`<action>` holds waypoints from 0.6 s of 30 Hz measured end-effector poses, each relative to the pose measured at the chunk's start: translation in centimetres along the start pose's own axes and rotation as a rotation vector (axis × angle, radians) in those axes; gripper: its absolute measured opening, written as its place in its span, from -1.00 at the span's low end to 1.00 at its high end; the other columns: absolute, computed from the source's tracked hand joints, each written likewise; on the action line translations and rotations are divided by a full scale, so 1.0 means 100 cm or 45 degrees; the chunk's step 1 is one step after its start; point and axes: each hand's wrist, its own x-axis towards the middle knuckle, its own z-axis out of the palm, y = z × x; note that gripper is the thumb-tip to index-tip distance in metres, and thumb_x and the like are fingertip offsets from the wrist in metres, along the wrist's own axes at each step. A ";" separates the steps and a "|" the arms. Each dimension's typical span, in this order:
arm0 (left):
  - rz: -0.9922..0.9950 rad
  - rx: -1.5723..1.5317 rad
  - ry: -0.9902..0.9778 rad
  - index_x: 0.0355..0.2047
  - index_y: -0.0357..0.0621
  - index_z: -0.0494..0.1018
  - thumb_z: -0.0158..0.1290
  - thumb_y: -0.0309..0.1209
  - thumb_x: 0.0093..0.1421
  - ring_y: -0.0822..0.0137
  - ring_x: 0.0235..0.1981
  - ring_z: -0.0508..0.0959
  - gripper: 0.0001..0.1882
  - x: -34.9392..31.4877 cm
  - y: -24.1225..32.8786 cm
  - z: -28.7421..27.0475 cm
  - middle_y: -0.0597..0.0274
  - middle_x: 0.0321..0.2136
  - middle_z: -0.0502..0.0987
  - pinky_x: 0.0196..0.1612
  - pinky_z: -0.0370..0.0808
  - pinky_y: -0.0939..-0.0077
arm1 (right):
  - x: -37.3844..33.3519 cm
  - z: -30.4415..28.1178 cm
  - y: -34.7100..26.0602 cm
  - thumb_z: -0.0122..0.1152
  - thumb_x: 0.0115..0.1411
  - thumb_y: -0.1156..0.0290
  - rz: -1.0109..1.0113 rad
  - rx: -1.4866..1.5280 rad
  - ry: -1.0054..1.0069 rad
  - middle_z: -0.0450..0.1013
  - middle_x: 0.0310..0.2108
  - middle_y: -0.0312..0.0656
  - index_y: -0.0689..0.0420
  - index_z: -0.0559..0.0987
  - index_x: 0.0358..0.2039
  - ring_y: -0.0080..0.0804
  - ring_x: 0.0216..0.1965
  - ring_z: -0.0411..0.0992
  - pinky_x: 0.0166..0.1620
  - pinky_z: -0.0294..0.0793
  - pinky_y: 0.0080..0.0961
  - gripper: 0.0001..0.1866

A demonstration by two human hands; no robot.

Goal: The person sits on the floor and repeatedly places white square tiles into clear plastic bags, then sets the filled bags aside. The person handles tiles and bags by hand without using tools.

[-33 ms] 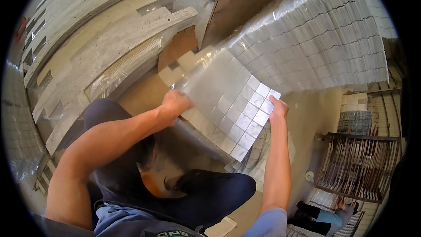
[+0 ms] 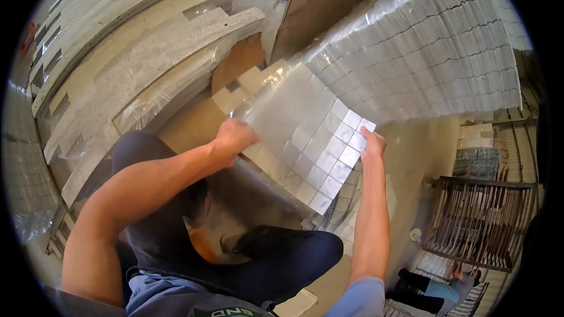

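Observation:
A mosaic tile sheet (image 2: 330, 161) of small white and pale grey square tiles lies tilted between my hands. My right hand (image 2: 373, 142) pinches its right corner, thumb on top. A hazy, translucent plastic sheet (image 2: 296, 103) covers much of the tile sheet's left part. Closed at the left side, my left hand (image 2: 236, 136) grips the edge of this plastic; its fingertips are partly hidden and slightly blurred. Beige square tiles (image 2: 252, 82) show beneath and beyond the plastic. More mosaic sheets (image 2: 346, 196) lie below, near my right forearm.
A tall stack of plastic-separated tile sheets (image 2: 417, 58) stands at the far right. Long stone-tile panels (image 2: 153, 58) are piled at left. A brown board (image 2: 323, 6) leans at the back. At right stand a slatted metal rack (image 2: 476, 223) and another person (image 2: 432, 293).

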 end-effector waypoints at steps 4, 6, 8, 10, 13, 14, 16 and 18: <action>0.001 -0.005 -0.038 -0.35 -0.42 0.50 0.25 -0.46 0.01 0.27 -0.47 0.53 -0.74 -0.001 0.005 0.008 0.05 -0.47 0.54 -0.47 0.46 0.34 | 0.011 -0.026 0.032 0.20 0.07 0.60 -0.014 -0.023 -0.166 0.53 -0.23 -0.08 0.43 0.55 -0.21 -0.37 -0.24 0.48 -0.12 0.43 -0.44 -0.75; -0.021 0.039 -0.055 -0.36 -0.42 0.50 0.24 -0.44 0.03 0.25 -0.45 0.53 -0.74 -0.002 0.007 -0.003 0.05 -0.46 0.53 -0.53 0.47 0.33 | -0.015 -0.010 0.016 0.20 0.06 0.56 -0.070 -0.693 -0.006 0.54 -0.22 -0.07 0.42 0.54 -0.18 -0.40 -0.26 0.47 -0.14 0.42 -0.48 -0.70; 0.018 0.045 -0.128 -0.35 -0.41 0.49 0.24 -0.39 0.06 0.20 -0.43 0.54 -0.72 -0.004 0.008 -0.008 0.03 -0.46 0.51 -0.60 0.50 0.35 | -0.040 -0.019 0.016 0.22 0.06 0.52 -0.234 -0.634 0.048 0.55 -0.22 -0.04 0.44 0.53 -0.15 -0.40 -0.26 0.48 -0.13 0.42 -0.50 -0.66; 0.123 0.399 -0.180 -0.38 -0.42 0.50 0.19 -0.35 0.08 0.21 -0.42 0.56 -0.71 -0.004 0.013 -0.013 0.04 -0.46 0.52 -0.54 0.53 0.36 | -0.057 -0.034 0.032 0.23 0.09 0.45 -0.314 -0.565 0.089 0.53 -0.17 -0.02 0.42 0.50 -0.07 -0.37 -0.21 0.48 -0.14 0.44 -0.48 -0.59; 0.615 1.271 0.097 -0.38 -0.32 0.52 0.14 -0.30 0.07 0.05 -0.39 0.59 -0.73 -0.019 0.023 -0.018 -0.09 -0.39 0.55 -0.45 0.49 0.18 | -0.082 -0.049 0.064 0.21 0.16 0.32 -0.159 -0.452 0.031 0.51 -0.13 0.00 0.39 0.42 0.04 -0.32 -0.17 0.49 -0.18 0.47 -0.40 -0.50; 0.844 1.540 0.236 -0.38 -0.27 0.52 0.13 -0.29 0.06 -0.01 -0.38 0.60 -0.74 -0.025 0.025 -0.020 -0.15 -0.37 0.56 -0.43 0.47 0.13 | -0.091 -0.048 0.064 0.20 0.17 0.30 -0.014 -0.429 -0.051 0.47 -0.06 0.03 0.38 0.37 0.09 -0.28 -0.09 0.45 -0.10 0.45 -0.37 -0.45; 1.008 1.401 0.353 -0.40 -0.27 0.49 0.11 -0.28 0.08 -0.10 -0.28 0.56 -0.75 -0.023 0.024 -0.020 -0.18 -0.30 0.55 -0.26 0.46 0.08 | -0.120 -0.026 0.065 0.17 0.19 0.27 0.090 -0.455 -0.071 0.35 0.09 0.12 0.39 0.26 0.17 -0.18 0.10 0.33 0.10 0.31 -0.34 -0.36; 0.990 1.336 0.337 -0.37 -0.30 0.48 0.07 -0.30 0.10 -0.13 -0.24 0.55 -0.74 -0.016 0.025 -0.016 -0.22 -0.29 0.54 -0.21 0.46 0.07 | -0.137 -0.017 0.067 0.12 0.21 0.23 0.073 -0.538 -0.054 0.11 0.26 0.21 0.39 0.06 0.28 -0.09 0.31 0.08 0.29 0.07 -0.34 -0.23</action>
